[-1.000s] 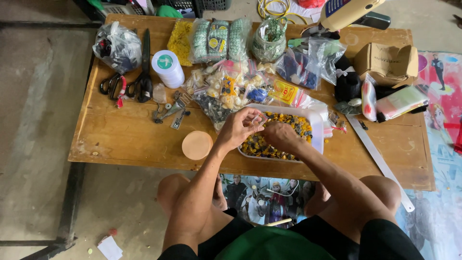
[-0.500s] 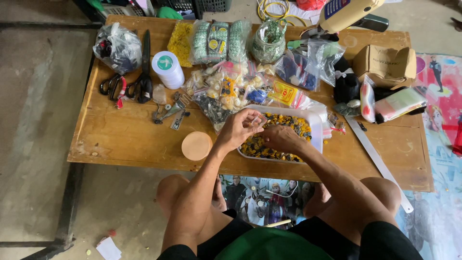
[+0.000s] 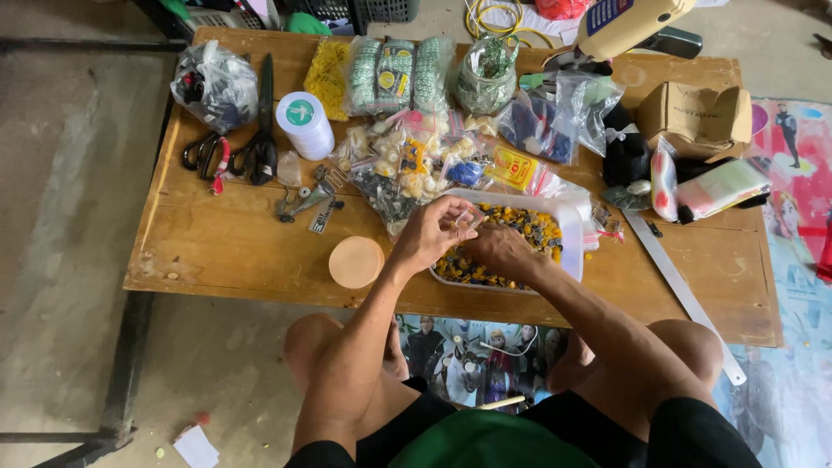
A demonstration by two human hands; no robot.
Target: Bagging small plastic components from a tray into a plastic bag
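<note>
Fingers [image 3: 458,211] of both your hands meet above the long wooden worktop [image 3: 225,243], over the white rectangular plastic tray of dark and yellow beads [image 3: 572,227]. Compared with a moment ago, your left hand [image 3: 429,232] and right hand [image 3: 496,250] have barely shifted, pinching a small clear ring-like piece [image 3: 469,217] that is too tiny to identify.

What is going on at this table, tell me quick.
A person sits at a low wooden table, both hands over a white tray filled with small yellow and dark pieces. The left hand pinches a small clear item at its fingertips, and the right hand rests on the pieces in the tray. Bags of small parts crowd the far side, with black scissors, a white roll and a round tan lid to the left. A metal ruler lies on the right.
</note>
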